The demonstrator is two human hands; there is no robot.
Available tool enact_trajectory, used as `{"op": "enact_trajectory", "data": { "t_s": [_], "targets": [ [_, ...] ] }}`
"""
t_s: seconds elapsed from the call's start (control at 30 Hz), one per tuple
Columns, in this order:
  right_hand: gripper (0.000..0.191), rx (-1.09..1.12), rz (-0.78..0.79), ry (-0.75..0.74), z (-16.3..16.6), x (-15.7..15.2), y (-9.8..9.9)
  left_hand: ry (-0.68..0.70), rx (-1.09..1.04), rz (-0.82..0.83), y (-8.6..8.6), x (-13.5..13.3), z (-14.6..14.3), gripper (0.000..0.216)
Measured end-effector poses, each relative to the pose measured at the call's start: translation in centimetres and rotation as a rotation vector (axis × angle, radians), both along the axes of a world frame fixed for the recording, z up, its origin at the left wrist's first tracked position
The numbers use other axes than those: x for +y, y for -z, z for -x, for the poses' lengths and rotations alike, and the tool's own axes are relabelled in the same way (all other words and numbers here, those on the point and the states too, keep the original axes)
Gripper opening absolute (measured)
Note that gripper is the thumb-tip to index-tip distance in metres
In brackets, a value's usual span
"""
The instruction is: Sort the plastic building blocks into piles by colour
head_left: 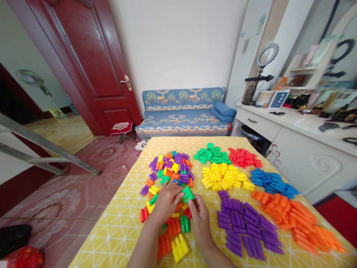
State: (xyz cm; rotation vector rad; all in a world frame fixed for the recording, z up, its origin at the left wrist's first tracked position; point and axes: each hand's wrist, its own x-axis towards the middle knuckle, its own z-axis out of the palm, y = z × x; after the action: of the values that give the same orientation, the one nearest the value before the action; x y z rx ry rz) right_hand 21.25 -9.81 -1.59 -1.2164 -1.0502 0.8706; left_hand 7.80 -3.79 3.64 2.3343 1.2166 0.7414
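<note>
A green ribbed plastic building block [187, 194] is between my two hands, above the near side of a mixed heap. My right hand [201, 217] pinches it from the right with thumb and fingers. From the left, my left hand [167, 203] has its thumb and fingertips at the block's edge. The mixed pile of building blocks [174, 167], in purple, orange, yellow, green, red and blue, lies ahead of and under my left hand. Nearer me, between my forearms, are a yellow block [180, 247] and several orange blocks [164, 243]. My hands hide part of this heap.
On the yellow patterned tablecloth [117, 223], sorted piles lie to the right: green [212, 154], red [244, 158], yellow [223, 176], blue [273, 183], purple [245, 227] and orange [295, 217]. A blue sofa [184, 111] stands beyond the table, a white dresser [312, 149] at right.
</note>
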Motion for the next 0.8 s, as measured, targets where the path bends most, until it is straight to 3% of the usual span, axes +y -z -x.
{"op": "enact_trajectory", "data": {
  "t_s": [0.27,0.47,0.57,0.67,0.8],
  "targets": [
    [0.029,0.113,0.003,0.177,-0.5,-0.5,-0.6,-0.056,-0.074,-0.002,0.8,0.4,0.4,0.016],
    [0.021,0.325,-0.087,0.122,-2.6,0.1,-3.1,-0.151,-0.081,-0.03,0.9,0.1,0.3,0.019],
    [0.024,0.462,-0.157,0.07,-4.7,2.1,-5.6,-0.198,-0.085,-0.02,1.3,0.3,0.4,0.021],
    [0.032,0.524,-0.125,0.078,-7.5,5.5,-7.4,-0.203,-0.097,-0.013,1.7,0.5,0.6,0.022],
    [0.022,0.328,-0.004,0.184,-11.1,11.5,-7.5,-0.198,-0.1,-0.005,1.9,0.6,0.7,0.022]
  ]
}}
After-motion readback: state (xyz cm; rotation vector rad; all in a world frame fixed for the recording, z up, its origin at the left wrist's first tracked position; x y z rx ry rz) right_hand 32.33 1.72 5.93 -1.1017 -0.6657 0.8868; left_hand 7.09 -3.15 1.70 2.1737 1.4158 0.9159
